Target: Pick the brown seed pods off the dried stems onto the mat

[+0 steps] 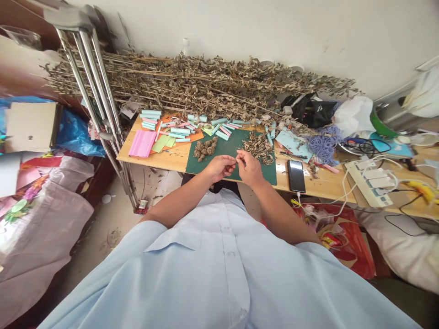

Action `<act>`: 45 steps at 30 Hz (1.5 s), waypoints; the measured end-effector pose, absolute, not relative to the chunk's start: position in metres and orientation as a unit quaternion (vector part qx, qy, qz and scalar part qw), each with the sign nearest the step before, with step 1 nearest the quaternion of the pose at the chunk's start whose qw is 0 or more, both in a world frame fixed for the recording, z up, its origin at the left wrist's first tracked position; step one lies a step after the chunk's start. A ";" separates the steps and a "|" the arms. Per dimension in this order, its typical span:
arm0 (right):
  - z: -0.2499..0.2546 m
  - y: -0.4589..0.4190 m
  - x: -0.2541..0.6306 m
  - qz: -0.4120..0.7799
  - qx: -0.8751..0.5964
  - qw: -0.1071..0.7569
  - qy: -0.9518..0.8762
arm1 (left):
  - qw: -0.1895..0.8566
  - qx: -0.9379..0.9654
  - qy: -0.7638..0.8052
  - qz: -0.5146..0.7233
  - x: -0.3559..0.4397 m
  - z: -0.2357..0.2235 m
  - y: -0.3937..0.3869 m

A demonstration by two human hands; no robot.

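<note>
My left hand (pixel 222 167) and my right hand (pixel 249 167) meet over the front of a dark green cutting mat (pixel 224 148). Both have their fingertips pinched close together; whatever is between them is too small to make out. Left of them on the mat sits a cluster of brown, rolled balls of dried plant (pixel 205 149). A loose heap of dried leaves (pixel 259 147) lies just beyond my right hand. Behind the mat are several pale blue and pink paper rolls (pixel 222 132). Pink paper (pixel 142 143) and green paper slips (pixel 161 143) rest to the left.
Long bundles of dried stalks (pixel 192 82) lie along the wall. A metal crutch (pixel 106 114) leans at the table's left end. To the right are a charging phone (pixel 296 176), a power strip (pixel 368 185), purple cord (pixel 324 144) and a red bag (pixel 356 246) below.
</note>
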State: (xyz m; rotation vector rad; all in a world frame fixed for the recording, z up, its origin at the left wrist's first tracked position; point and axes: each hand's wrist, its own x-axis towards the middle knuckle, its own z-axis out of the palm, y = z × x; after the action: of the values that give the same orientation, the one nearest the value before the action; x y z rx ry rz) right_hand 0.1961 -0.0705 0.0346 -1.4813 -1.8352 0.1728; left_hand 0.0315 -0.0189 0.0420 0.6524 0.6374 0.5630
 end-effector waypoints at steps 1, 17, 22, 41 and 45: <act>0.035 -0.070 0.196 0.066 -0.578 0.380 -0.719 | 0.863 0.303 0.302 0.269 0.032 0.043 -0.019; 0.034 -0.070 0.193 0.117 -0.580 0.443 -0.673 | 0.853 0.329 0.321 0.247 0.030 0.044 -0.020; 0.034 -0.073 0.182 0.228 -0.614 0.485 -0.579 | 0.853 0.328 0.316 0.256 0.030 0.045 -0.020; 0.036 -0.067 0.178 0.273 -0.688 0.502 -0.448 | 0.848 0.344 0.323 0.241 0.033 0.040 -0.024; 0.045 -0.066 0.194 0.290 -0.693 0.523 -0.403 | 0.840 0.354 0.327 0.248 0.029 0.038 -0.020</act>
State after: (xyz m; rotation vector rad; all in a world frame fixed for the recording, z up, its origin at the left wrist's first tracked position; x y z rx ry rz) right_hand 0.1942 -0.0661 0.0450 -1.6591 -0.9652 0.6940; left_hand 0.0291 -0.0204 0.0383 0.7477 0.6919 0.5247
